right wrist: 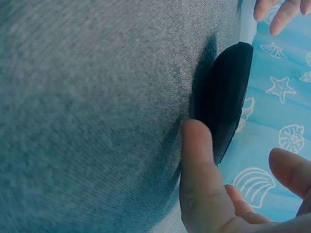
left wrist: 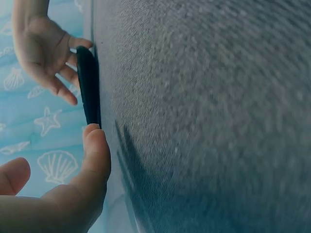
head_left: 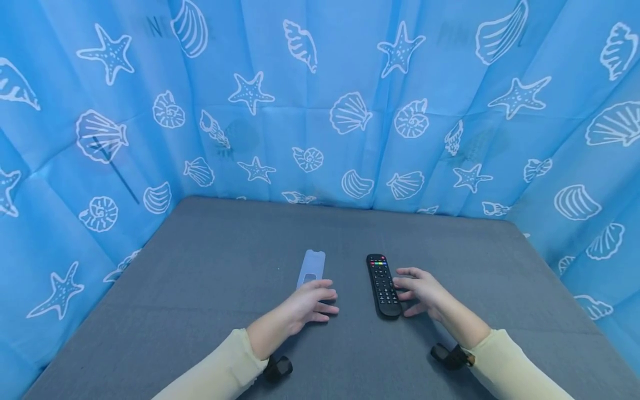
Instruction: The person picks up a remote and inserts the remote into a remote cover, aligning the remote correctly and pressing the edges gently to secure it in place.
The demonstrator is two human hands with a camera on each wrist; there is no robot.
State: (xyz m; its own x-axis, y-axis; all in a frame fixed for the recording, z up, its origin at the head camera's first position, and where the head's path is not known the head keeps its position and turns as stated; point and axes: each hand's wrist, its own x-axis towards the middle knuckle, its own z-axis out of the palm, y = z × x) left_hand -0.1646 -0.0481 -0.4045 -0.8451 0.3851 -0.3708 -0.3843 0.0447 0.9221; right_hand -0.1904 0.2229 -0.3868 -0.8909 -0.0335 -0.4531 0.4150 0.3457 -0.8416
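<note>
A black remote control (head_left: 384,286) with rows of buttons lies face up on the grey table, its long side pointing away from me. My right hand (head_left: 422,291) is at its right edge, fingers spread and relaxed, fingertips right beside it. In the right wrist view the thumb (right wrist: 197,145) overlaps the near end of the remote. To the left lies a flat, pale blue translucent cover (head_left: 311,264) with a notched far end and a darker rounded patch. My left hand (head_left: 311,304) hides its near part, the fingers loosely extended to the right, with nothing gripped.
The grey cloth-covered table (head_left: 225,250) carries both items near its middle. A blue curtain (head_left: 320,139) with white shells and starfish stands around the back and sides. Black wrist devices (head_left: 450,355) sit under both cream sleeves (head_left: 510,361).
</note>
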